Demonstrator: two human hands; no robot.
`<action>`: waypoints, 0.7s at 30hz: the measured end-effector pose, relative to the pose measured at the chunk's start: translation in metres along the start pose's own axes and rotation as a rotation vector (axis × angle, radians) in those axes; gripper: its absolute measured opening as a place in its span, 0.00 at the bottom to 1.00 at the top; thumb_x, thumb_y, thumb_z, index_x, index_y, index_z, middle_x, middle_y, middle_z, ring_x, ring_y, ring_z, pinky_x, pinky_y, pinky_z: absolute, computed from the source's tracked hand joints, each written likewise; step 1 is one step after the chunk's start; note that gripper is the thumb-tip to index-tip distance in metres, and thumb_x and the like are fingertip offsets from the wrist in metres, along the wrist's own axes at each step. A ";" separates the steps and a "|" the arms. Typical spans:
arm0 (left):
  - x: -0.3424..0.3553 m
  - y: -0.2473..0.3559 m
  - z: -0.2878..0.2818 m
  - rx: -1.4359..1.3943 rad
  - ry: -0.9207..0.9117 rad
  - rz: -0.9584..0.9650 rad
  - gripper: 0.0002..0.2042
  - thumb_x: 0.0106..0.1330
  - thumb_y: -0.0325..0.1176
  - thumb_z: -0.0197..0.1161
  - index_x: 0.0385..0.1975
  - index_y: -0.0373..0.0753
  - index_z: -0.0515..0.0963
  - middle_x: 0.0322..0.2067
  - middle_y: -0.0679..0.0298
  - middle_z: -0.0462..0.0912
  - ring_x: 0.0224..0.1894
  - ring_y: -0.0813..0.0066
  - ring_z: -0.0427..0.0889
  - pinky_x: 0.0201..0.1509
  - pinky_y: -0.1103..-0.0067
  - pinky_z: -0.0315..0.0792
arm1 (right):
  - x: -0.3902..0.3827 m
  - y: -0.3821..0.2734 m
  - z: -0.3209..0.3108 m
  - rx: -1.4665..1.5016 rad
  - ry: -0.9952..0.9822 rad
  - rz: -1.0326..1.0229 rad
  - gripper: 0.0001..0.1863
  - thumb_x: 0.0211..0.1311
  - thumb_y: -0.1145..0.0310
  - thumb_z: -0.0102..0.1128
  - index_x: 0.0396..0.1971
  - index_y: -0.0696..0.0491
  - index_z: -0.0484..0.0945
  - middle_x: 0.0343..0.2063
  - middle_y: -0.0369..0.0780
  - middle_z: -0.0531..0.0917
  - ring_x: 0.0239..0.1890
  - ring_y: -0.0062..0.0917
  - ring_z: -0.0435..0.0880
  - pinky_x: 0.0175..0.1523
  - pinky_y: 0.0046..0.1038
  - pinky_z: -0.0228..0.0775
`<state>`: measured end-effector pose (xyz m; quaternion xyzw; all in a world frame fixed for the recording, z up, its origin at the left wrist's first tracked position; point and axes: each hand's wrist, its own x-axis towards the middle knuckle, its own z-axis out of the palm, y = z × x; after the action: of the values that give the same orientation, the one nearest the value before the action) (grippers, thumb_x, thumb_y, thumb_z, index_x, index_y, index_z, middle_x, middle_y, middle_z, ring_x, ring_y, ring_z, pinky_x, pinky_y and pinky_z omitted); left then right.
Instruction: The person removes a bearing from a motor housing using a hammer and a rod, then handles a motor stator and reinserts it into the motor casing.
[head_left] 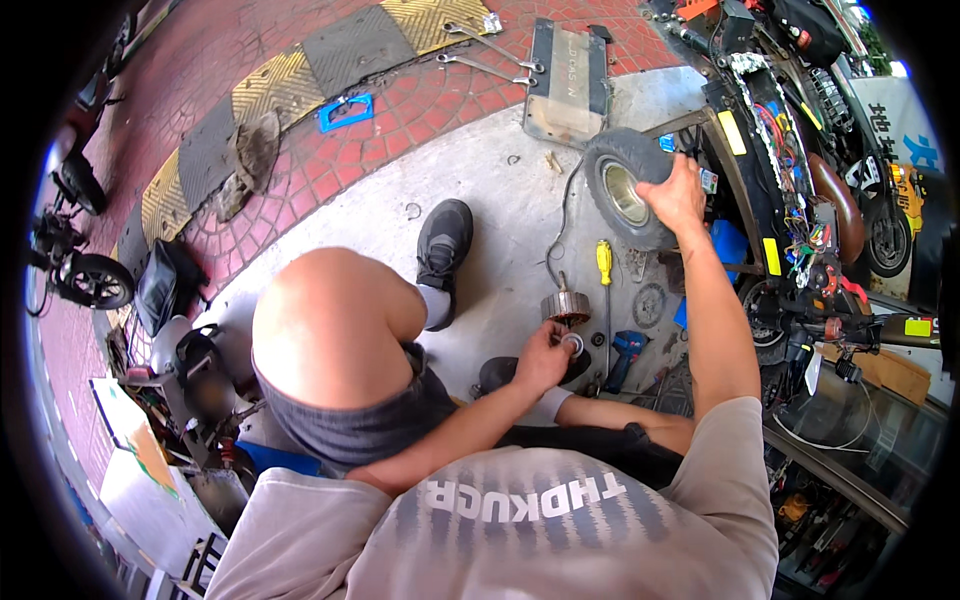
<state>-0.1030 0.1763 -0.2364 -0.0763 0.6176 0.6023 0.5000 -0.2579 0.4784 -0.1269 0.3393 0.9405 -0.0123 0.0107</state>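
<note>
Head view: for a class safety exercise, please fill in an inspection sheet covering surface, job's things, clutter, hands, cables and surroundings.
Surface: pale concrete floor, bordered by red paving.
Job's things: wheel with a black tyre; small silver ring; copper-wound stator just beyond the ring.
Clutter: yellow-handled screwdriver, blue power tool, two wrenches and a blue frame.
Hands: left hand holds the ring; right hand grips the wheel.
Cables: dark cable runs from near the stator toward the wheel; coloured wires lie exposed at right.
Surroundings: motorcycles at left; yellow-and-grey ramp strip across the paving.
</note>
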 end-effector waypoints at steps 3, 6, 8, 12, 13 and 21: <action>0.006 0.020 -0.017 -0.142 0.083 -0.038 0.12 0.71 0.32 0.63 0.49 0.35 0.78 0.32 0.57 0.86 0.34 0.70 0.87 0.41 0.71 0.78 | -0.018 -0.025 -0.026 0.153 0.066 0.002 0.45 0.40 0.55 0.80 0.61 0.59 0.76 0.58 0.54 0.81 0.62 0.49 0.80 0.64 0.46 0.76; 0.026 0.030 -0.037 -0.261 0.231 0.040 0.11 0.74 0.34 0.63 0.50 0.38 0.77 0.26 0.62 0.83 0.23 0.76 0.76 0.27 0.75 0.68 | -0.036 -0.026 0.018 0.778 0.098 0.193 0.40 0.36 0.59 0.83 0.53 0.61 0.82 0.48 0.53 0.88 0.50 0.43 0.88 0.58 0.40 0.79; 0.029 0.042 -0.053 -0.351 0.282 0.090 0.10 0.75 0.36 0.63 0.50 0.41 0.76 0.22 0.67 0.79 0.15 0.81 0.67 0.17 0.79 0.60 | -0.058 -0.034 0.066 1.336 -0.032 0.368 0.28 0.44 0.73 0.79 0.49 0.66 0.83 0.42 0.48 0.89 0.40 0.34 0.88 0.51 0.35 0.80; 0.012 0.063 -0.060 -0.381 0.319 0.232 0.10 0.75 0.35 0.63 0.50 0.40 0.77 0.26 0.66 0.80 0.18 0.82 0.70 0.18 0.80 0.62 | -0.119 -0.070 0.174 1.657 -0.096 0.884 0.31 0.42 0.73 0.80 0.51 0.66 0.81 0.44 0.48 0.86 0.42 0.37 0.87 0.51 0.39 0.80; 0.012 0.055 -0.059 -0.389 0.328 0.355 0.10 0.75 0.33 0.63 0.50 0.39 0.77 0.27 0.66 0.81 0.20 0.83 0.71 0.20 0.81 0.63 | -0.136 -0.090 0.196 1.661 -0.118 0.938 0.29 0.50 0.65 0.77 0.51 0.63 0.80 0.44 0.48 0.86 0.41 0.40 0.86 0.50 0.42 0.79; 0.023 0.058 -0.096 -0.496 0.325 0.144 0.09 0.74 0.31 0.63 0.50 0.37 0.77 0.31 0.63 0.85 0.22 0.80 0.78 0.21 0.81 0.67 | -0.236 -0.116 0.264 2.018 -0.670 0.889 0.16 0.70 0.57 0.64 0.46 0.54 0.80 0.35 0.39 0.86 0.31 0.29 0.86 0.36 0.34 0.80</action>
<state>-0.2049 0.1244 -0.2354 -0.2473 0.5272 0.7487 0.3167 -0.1473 0.2303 -0.3819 0.4747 0.2502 -0.8437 -0.0131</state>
